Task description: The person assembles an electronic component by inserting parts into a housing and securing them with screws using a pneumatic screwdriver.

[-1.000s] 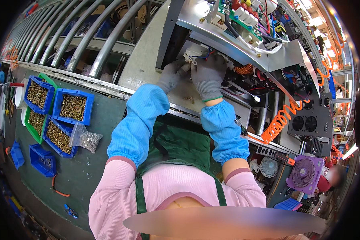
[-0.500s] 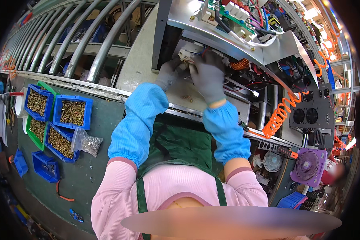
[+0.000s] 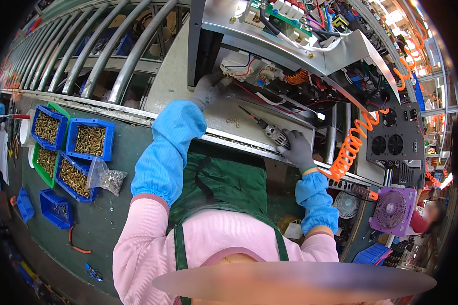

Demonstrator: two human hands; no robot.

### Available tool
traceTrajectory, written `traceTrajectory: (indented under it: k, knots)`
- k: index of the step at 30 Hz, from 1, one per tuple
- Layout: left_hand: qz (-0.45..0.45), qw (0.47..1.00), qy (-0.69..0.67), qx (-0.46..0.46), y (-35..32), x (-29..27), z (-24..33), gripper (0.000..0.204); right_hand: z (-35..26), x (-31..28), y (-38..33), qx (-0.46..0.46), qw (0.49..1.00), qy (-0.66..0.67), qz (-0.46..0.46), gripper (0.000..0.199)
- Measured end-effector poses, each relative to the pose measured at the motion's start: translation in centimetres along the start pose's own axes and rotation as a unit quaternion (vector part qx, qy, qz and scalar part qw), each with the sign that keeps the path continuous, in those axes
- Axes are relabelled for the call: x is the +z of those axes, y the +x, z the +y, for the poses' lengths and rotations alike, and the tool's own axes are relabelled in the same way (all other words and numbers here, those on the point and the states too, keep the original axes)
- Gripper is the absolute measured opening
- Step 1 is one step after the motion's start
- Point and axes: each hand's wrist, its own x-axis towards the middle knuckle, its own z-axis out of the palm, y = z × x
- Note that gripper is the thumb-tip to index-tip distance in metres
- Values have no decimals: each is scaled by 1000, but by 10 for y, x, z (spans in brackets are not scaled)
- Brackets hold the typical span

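Head view: grey-handled powered screwdriver [image 3: 269, 129] is gripped in the gloved right hand [image 3: 296, 148], its long axis slanting up-left toward the white connector block [image 3: 235, 65], pinched by the nearer left hand [image 3: 206, 90].

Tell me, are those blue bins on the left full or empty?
Mostly full: the blue bins hold brass-coloured screws nearly to the rim; one small bin looks almost empty.

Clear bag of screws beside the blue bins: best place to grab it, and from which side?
Pinch the bag of screws at its slack, near-empty upper left corner, coming from above. The screws have slumped to the lower right, so the film there is loose. The blue bins crowd its left; the right side is open.
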Motion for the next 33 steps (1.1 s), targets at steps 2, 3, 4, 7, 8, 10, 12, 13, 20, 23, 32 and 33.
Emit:
traceTrajectory:
  k: [2, 3, 4, 7, 8, 10, 12, 13, 20, 23, 32, 33]
  knots:
    - [-6, 1000, 3, -7, -1, 0, 7, 36, -4, 1, 4, -5, 999, 6, -46, 55]
    - [-12, 999, -9, -44, 3, 0, 2, 32, -6, -2, -1, -3, 999, 5, -45, 55]
    - [-12, 996, -20, -80, 4, -4, 0, 31, -11, -5, -6, 10, 996, 68, -61, 55]
    - [2, 997, 11, -81, 2, -7, -1, 31, -30, -23, -31, 119, 924, 337, -134, 53]
    - [2, 997, 10, -81, 2, -7, -5, 31, -40, -25, -45, 213, 804, 525, -182, 51]
    - [-14, 999, -6, -51, 7, -9, -14, 31, -70, -22, -65, 230, 552, 789, -140, 56]
    - [-23, 998, -18, -63, 3, -4, 2, 31, -94, -23, -67, 185, 397, 887, -145, 65]
    - [-29, 996, -31, -74, 1, -4, 9, 31, -102, -20, -65, 157, 369, 901, -163, 72]
    - [-32, 988, -134, -64, -3, -3, 10, 32, -182, -32, -18, 166, 612, 767, -98, 91]
    - [-32, 999, -6, 2, 3, -7, 0, 30, -186, -30, -9, 173, 631, 749, -99, 87]
    - [-52, 995, 62, -56, 2, -10, 4, 27, -191, -22, -6, 153, 666, 727, -65, 89]
    - [-39, 998, 14, -53, 2, -9, 4, 26, -191, -20, -6, 145, 672, 723, -59, 90]
